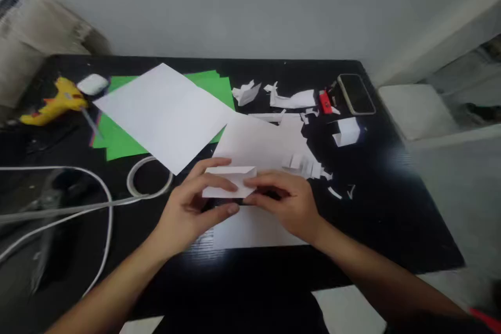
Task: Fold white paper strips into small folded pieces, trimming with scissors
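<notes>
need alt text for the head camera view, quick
The right hand pinches the right end of a folded white paper above a black table, and the left hand touches its left side. Beyond lie paper scraps and a white sheet over green paper, with a yellow glue gun far left and a phone far right.

There are two hands, one held paper, one glue gun, one phone.

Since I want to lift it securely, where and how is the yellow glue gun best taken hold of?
Probably by its handle, from the near left: the yellow glue gun appears to lie on its side, handle pointing left, away from the rounded white object beside its other end.
</notes>
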Motion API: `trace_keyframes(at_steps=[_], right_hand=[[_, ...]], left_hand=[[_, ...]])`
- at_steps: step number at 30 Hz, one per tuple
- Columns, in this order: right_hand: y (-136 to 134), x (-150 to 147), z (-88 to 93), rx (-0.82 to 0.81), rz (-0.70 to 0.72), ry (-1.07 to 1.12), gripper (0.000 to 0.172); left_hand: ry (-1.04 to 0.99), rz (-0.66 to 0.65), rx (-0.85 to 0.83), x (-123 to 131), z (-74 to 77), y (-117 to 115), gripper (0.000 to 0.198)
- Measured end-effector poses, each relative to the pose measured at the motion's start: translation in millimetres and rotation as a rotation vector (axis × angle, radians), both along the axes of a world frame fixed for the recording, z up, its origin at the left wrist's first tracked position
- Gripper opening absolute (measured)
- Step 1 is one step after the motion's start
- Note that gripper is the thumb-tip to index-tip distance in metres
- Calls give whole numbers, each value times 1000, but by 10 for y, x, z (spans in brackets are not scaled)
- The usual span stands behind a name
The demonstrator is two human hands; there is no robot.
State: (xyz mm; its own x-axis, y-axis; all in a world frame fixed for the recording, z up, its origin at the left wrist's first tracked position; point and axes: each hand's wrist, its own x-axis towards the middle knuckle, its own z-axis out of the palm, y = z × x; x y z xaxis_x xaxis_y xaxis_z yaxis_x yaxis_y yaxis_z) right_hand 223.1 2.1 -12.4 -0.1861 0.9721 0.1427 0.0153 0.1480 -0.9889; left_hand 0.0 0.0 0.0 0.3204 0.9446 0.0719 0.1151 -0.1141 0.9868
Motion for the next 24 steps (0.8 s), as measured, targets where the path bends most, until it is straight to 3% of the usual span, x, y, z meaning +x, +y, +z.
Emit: trace_keyframes(at_steps=[14,24], right_hand=[[-19,-17,46,2,20,56,29],[-25,-23,37,0,15,30,21]], left_hand=[[5,75,110,33,-65,15,24],[114,120,206,32,-53,-5,17]])
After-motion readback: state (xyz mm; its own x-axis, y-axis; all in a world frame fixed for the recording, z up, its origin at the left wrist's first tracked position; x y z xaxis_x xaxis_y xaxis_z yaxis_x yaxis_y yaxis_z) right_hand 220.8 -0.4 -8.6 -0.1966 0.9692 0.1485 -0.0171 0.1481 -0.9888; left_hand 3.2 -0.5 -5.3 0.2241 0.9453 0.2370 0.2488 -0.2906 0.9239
